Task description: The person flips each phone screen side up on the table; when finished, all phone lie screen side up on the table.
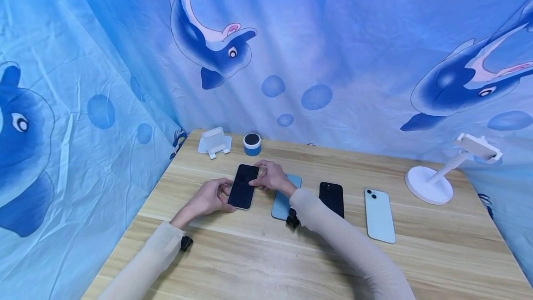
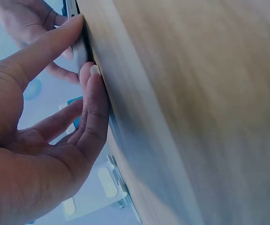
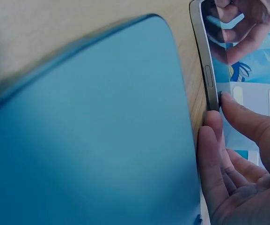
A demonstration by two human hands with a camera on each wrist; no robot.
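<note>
Phone in hands: dark-screen smartphone, screen up, on or just over wood table, in front of white phone stand & blue-white cylinder; flat vs slightly lifted, can't tell
L hand: part-closed, thumb on near short edge, fingers bent at L long edge; has hold of near-L corner
R hand: closed to abt phone thickness, thumb on screen side, fingers bent at R long edge; pinching it
Row to R: light-blue slab (prob. phone), partly under R forearm; black smartphone, cams up, partly behind R sleeve; mint smartphone, back up
Step in hand: prob. 2-handed positioning of phone; pick-up vs set-down unclear
Next move needs: even hold both sides, phone kept level, R fingers clear of slab just beside
</note>
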